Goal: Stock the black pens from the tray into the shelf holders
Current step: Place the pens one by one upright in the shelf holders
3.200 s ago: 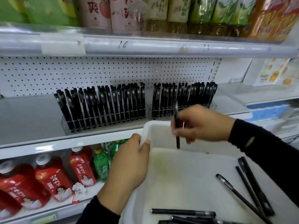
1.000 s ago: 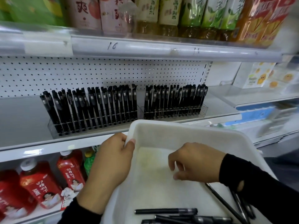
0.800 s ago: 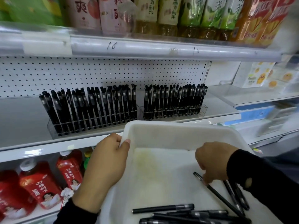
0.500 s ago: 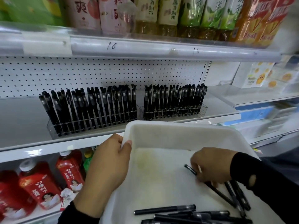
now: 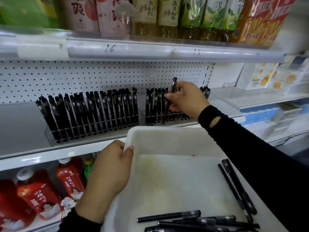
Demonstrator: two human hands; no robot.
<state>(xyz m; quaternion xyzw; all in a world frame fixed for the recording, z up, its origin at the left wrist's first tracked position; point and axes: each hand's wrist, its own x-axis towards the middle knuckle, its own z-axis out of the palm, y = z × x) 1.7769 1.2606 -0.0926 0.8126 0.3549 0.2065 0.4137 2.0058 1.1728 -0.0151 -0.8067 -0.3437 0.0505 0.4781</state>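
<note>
My right hand (image 5: 185, 99) pinching a pen (image 5: 173, 84) upright over the right holder (image 5: 144, 117), left hand (image 5: 108, 171) gripping the tray (image 5: 167, 136) rim, I should lower the tip straight into what seems a free slot.

Handwritten on the upper shelf's price rail (image 5: 109, 48): "16", and further right along it something like "11". Above, the pink bottle (image 5: 78, 12) shows a big 爽, and the green bottles (image 5: 212, 12) carry 茶. Down below, the red bottles (image 5: 38, 198) wear white Chinese characters, too blurred to read. Stickers on the pens (image 5: 93, 113) are too small to make out.
</note>
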